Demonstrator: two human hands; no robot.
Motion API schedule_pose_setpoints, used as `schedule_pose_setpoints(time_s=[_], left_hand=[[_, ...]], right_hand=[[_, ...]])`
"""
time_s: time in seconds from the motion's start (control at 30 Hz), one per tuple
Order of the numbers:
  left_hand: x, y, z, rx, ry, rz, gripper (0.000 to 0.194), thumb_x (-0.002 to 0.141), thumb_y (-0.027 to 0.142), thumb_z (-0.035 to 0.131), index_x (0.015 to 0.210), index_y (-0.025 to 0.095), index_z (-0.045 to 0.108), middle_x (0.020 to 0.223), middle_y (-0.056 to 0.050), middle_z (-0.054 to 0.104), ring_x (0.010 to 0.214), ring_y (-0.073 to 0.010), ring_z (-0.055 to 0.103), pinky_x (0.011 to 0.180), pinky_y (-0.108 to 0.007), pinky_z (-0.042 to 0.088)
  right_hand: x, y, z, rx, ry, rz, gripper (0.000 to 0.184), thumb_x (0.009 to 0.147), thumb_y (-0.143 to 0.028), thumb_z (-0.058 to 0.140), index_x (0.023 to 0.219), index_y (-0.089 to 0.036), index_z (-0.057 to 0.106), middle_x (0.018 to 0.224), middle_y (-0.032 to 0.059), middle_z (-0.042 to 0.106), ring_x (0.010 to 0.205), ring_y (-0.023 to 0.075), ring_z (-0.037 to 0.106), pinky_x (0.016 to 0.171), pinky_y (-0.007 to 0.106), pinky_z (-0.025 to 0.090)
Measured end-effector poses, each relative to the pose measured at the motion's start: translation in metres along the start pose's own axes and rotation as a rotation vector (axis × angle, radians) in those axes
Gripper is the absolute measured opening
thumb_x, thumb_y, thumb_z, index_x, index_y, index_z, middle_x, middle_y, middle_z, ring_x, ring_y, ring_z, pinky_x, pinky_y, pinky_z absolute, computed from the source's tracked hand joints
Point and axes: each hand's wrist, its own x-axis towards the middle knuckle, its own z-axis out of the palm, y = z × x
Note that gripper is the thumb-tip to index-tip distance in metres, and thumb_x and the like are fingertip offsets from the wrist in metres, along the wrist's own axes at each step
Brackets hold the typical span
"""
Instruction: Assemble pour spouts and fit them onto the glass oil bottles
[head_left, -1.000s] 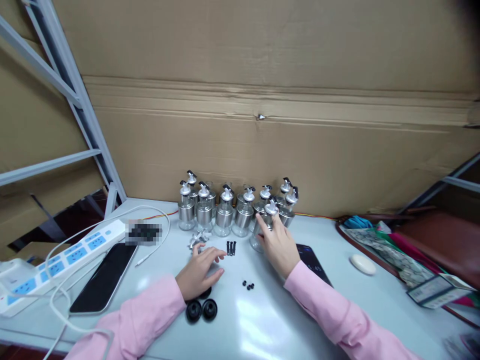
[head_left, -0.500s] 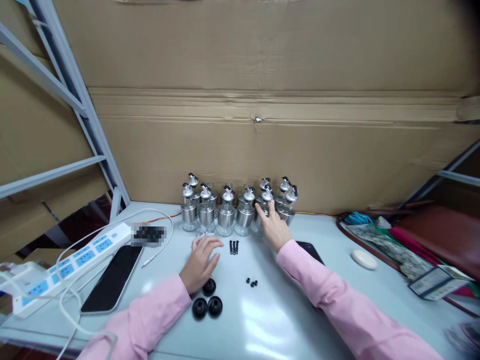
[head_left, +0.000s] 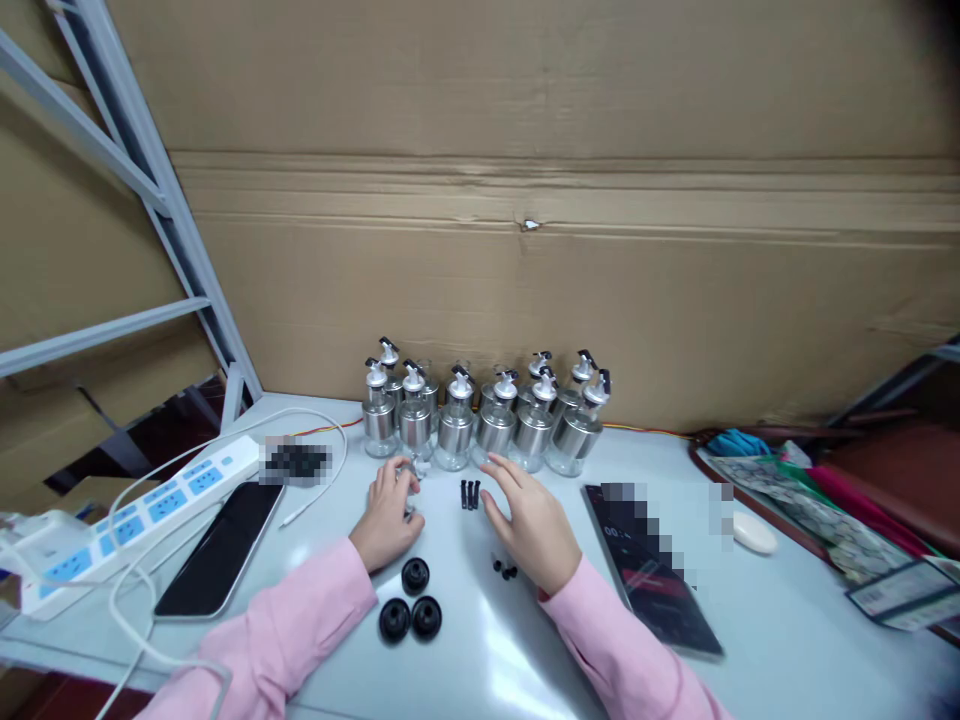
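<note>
My left hand [head_left: 388, 512] rests low on the table with its fingers curled over small silvery parts [head_left: 420, 467]. A bit of silvery piece shows between thumb and fingers; its exact kind is hidden. My right hand [head_left: 534, 522] hovers with thumb and fingers apart, holding nothing. Between the hands lie three thin black pieces [head_left: 470, 495], side by side. Several tiny black caps [head_left: 505, 570] sit just left of the right palm. Three round black stoppers [head_left: 411, 612] lie below the left hand. Behind stand several glass bottles [head_left: 455, 432] with steel sleeves and black-tipped silver pour spouts.
To the left are a power strip [head_left: 142, 520], a dark phone [head_left: 220, 550] and a white cable [head_left: 341, 470]. At right lie another phone [head_left: 652, 580], a white oval object [head_left: 754, 533] and a bag [head_left: 885, 455]. Cardboard [head_left: 480, 290] walls the back.
My right hand has come away from the bottles, back toward the table's middle. My left fingers have curled down over the silvery parts. The view has shifted slightly.
</note>
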Motion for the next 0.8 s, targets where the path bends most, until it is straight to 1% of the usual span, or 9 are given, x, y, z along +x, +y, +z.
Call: schedule_pose_setpoints(time_s=[0.1, 0.17, 0.2, 0.27, 0.37, 0.47, 0.57, 0.7, 0.8], left_hand=[[0.001, -0.002, 0.001, -0.023, -0.039, 0.020, 0.039, 0.057, 0.003, 0.045, 0.092, 0.019, 0.046, 0.120, -0.009, 0.036, 0.119, -0.0265, 0.036, 0.099, -0.045, 0.035], [0.001, -0.002, 0.001, -0.036, -0.059, 0.042, 0.046, 0.059, 0.002, 0.043, 0.101, 0.020, 0.044, 0.120, -0.009, 0.036, 0.119, -0.0251, 0.036, 0.101, -0.044, 0.034], [0.002, -0.002, 0.002, -0.039, -0.064, 0.051, 0.046, 0.060, 0.002, 0.042, 0.103, 0.020, 0.044, 0.119, -0.009, 0.036, 0.118, -0.0248, 0.037, 0.101, -0.045, 0.034], [0.002, -0.001, 0.001, -0.042, -0.069, 0.060, 0.039, 0.064, 0.003, 0.042, 0.100, 0.019, 0.044, 0.117, -0.010, 0.037, 0.117, -0.0248, 0.038, 0.099, -0.045, 0.035], [0.002, 0.002, -0.001, -0.056, -0.088, 0.068, 0.021, 0.070, 0.008, 0.046, 0.089, 0.019, 0.045, 0.115, -0.010, 0.038, 0.117, -0.0251, 0.037, 0.098, -0.043, 0.037], [0.002, 0.004, -0.002, -0.073, -0.113, 0.096, 0.012, 0.078, 0.015, 0.048, 0.088, 0.019, 0.044, 0.117, -0.010, 0.038, 0.118, -0.0244, 0.037, 0.098, -0.041, 0.037], [0.004, 0.003, -0.004, -0.067, -0.134, 0.126, 0.009, 0.082, 0.020, 0.049, 0.088, 0.019, 0.043, 0.122, -0.010, 0.037, 0.119, -0.0241, 0.037, 0.098, -0.041, 0.036], [0.008, 0.001, -0.006, -0.051, -0.158, 0.149, 0.006, 0.085, 0.022, 0.048, 0.088, 0.019, 0.044, 0.129, -0.008, 0.037, 0.120, -0.0247, 0.035, 0.100, -0.045, 0.032], [0.008, 0.001, -0.006, -0.059, -0.156, 0.160, 0.009, 0.084, 0.024, 0.051, 0.089, 0.019, 0.045, 0.122, -0.009, 0.040, 0.117, -0.0250, 0.037, 0.099, -0.044, 0.033]], right_hand=[[-0.007, 0.004, 0.007, 0.095, -0.002, -0.019, 0.025, 0.085, -0.020, 0.043, 0.104, -0.017, 0.058, 0.112, 0.0128, 0.063, 0.099, 0.0251, 0.061, 0.080, 0.040, 0.052], [-0.011, 0.007, 0.008, 0.141, -0.010, -0.025, 0.024, 0.085, -0.020, 0.042, 0.103, -0.016, 0.058, 0.110, 0.0124, 0.063, 0.099, 0.0247, 0.061, 0.081, 0.040, 0.052], [-0.013, 0.008, 0.008, 0.160, -0.012, -0.025, 0.024, 0.085, -0.020, 0.042, 0.103, -0.016, 0.058, 0.110, 0.0124, 0.063, 0.099, 0.0245, 0.061, 0.082, 0.040, 0.052], [-0.014, 0.009, 0.007, 0.191, -0.011, -0.018, 0.022, 0.085, -0.020, 0.043, 0.101, -0.016, 0.058, 0.109, 0.0125, 0.064, 0.099, 0.0243, 0.061, 0.083, 0.039, 0.051], [-0.014, 0.010, 0.004, 0.237, -0.015, 0.008, 0.023, 0.086, -0.020, 0.043, 0.105, -0.015, 0.056, 0.104, 0.0123, 0.064, 0.098, 0.0240, 0.061, 0.083, 0.039, 0.050], [-0.014, 0.011, 0.002, 0.287, -0.025, 0.041, 0.026, 0.086, -0.020, 0.043, 0.109, -0.015, 0.053, 0.099, 0.0111, 0.065, 0.094, 0.0229, 0.061, 0.081, 0.038, 0.050], [-0.015, 0.012, 0.001, 0.316, -0.035, 0.084, 0.026, 0.086, -0.021, 0.044, 0.109, -0.015, 0.053, 0.097, 0.0102, 0.064, 0.088, 0.0219, 0.061, 0.077, 0.036, 0.050], [-0.017, 0.015, 0.005, 0.338, -0.034, 0.117, 0.025, 0.086, -0.022, 0.044, 0.109, -0.016, 0.053, 0.095, 0.0093, 0.064, 0.084, 0.0209, 0.061, 0.074, 0.035, 0.050], [-0.017, 0.016, 0.007, 0.345, -0.035, 0.125, 0.024, 0.086, -0.022, 0.045, 0.108, -0.016, 0.054, 0.096, 0.0087, 0.065, 0.083, 0.0203, 0.061, 0.073, 0.034, 0.049]])
